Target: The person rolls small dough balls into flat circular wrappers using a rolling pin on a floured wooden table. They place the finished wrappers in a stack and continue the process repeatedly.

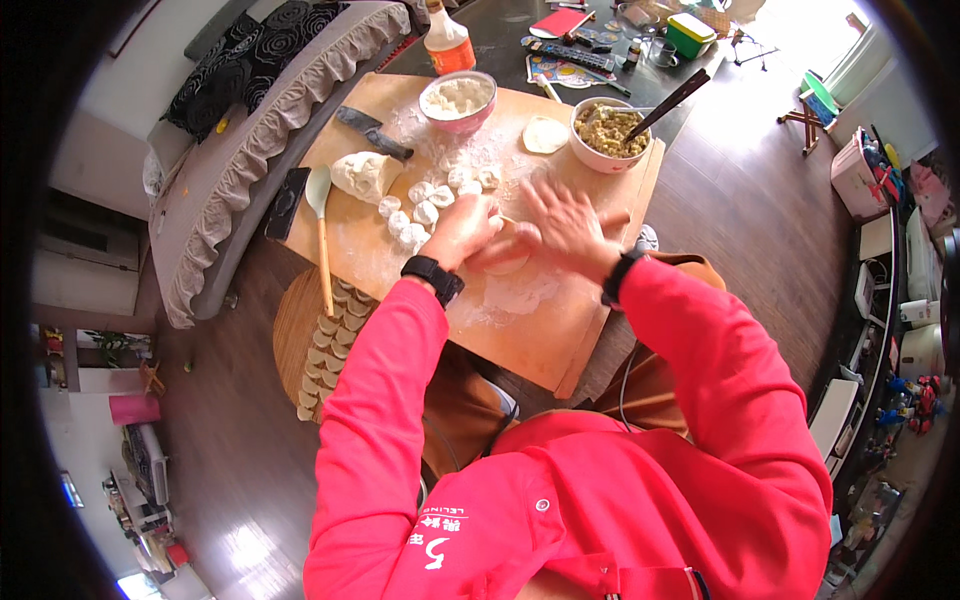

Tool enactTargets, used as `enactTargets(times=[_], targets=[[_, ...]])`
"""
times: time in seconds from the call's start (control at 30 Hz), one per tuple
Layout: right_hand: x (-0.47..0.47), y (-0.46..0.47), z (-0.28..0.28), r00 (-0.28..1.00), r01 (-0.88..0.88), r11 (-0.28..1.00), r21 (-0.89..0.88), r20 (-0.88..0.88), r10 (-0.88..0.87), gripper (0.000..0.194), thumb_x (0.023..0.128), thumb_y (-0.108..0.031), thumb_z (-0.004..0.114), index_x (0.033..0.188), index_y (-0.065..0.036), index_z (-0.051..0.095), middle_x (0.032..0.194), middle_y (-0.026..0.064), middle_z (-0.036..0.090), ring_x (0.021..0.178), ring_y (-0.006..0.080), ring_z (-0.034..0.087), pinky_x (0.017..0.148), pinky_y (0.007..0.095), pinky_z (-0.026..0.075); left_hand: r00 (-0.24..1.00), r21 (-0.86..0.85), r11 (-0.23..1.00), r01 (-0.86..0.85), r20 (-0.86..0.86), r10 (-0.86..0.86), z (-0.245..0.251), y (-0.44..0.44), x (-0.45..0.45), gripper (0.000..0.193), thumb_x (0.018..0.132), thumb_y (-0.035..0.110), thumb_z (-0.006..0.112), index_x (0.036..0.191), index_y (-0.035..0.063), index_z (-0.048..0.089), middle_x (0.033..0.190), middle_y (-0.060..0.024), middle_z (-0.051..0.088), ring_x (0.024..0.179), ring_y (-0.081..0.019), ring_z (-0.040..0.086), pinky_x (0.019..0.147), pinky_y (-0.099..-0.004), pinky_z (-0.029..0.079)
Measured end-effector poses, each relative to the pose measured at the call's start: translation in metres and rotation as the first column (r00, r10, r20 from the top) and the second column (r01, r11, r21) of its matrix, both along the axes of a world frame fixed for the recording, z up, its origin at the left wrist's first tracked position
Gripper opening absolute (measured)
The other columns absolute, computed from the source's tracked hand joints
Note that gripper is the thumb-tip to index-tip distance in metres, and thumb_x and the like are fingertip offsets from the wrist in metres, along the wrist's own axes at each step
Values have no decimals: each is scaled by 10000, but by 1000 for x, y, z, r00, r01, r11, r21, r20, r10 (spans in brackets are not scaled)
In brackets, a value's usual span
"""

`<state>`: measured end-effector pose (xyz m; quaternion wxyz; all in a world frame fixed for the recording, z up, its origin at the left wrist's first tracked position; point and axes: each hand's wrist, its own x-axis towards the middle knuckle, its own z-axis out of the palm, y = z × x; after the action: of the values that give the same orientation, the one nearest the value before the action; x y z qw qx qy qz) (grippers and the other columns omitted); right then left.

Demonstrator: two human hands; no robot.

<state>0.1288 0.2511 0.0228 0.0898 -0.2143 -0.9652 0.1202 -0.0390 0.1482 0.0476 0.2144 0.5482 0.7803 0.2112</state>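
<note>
My left hand (466,226) pinches the edge of a thin round dough wrapper (510,259) on the floured wooden board (480,319). A wooden rolling pin (615,219) lies slanted across the wrapper, partly blurred. My right hand (566,217), blurred too, rests flat over the pin with its fingers spread. Several floured dough pieces (425,213) lie just beyond my left hand. Beside them is a larger lump of dough (366,177). One rolled wrapper (545,135) lies near the far edge, next to a bowl of filling (611,139) with dark chopsticks (667,105) standing in it.
A pink bowl of flour (459,103) and a dark-bladed knife (373,133) sit on the board's far side. A wooden-handled spoon (322,240) overhangs its left edge. Lower left, folded dumplings (330,352) line a round mat (291,334). Behind stands a bottle (448,45).
</note>
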Motion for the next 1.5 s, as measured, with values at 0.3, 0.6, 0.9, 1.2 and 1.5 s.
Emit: enactTargets(times=[0.3,0.6,0.9,1.2,1.5], targets=[[79,-34,-1,989,-145,987,67,-18,146,800,851,-498,586,1458,-49,322,1488,160,363,1410,364,274,1143,576,161,933,290,936,-197,348,89,-1,64,-10,179,876,130,595,982,4,666,726,-140,633,571,-130,600,481,-325,477],[72,-25,-9,989,-147,982,119,21,145,656,802,-333,646,1372,-78,444,1430,119,427,1388,321,321,1135,553,199,849,185,983,-3,-518,100,-23,44,-24,169,754,123,643,901,93,722,910,-176,668,894,-351,637,788,-459,506],[74,-7,0,929,-321,943,-92,-225,295,305,755,-185,681,1046,-113,628,1109,65,578,1124,288,526,986,444,383,896,176,975,138,-442,-47,-1,-4,12,198,744,212,724,847,47,685,879,-159,640,839,-349,639,736,-447,507],[54,-20,8,955,-295,955,36,-30,296,306,763,-176,682,1069,-178,678,994,76,571,1005,291,559,807,429,489,975,213,974,-82,-186,123,4,-31,-7,212,777,213,719,873,28,679,861,-150,677,829,-335,657,744,-409,512],[42,-5,6,951,-305,952,-22,-62,303,343,778,-126,652,1114,-194,681,1008,98,567,982,315,567,805,427,501,973,206,952,-226,84,213,8,-53,-28,168,778,58,659,932,-5,684,847,-126,687,727,-195,646,707,-350,519]])
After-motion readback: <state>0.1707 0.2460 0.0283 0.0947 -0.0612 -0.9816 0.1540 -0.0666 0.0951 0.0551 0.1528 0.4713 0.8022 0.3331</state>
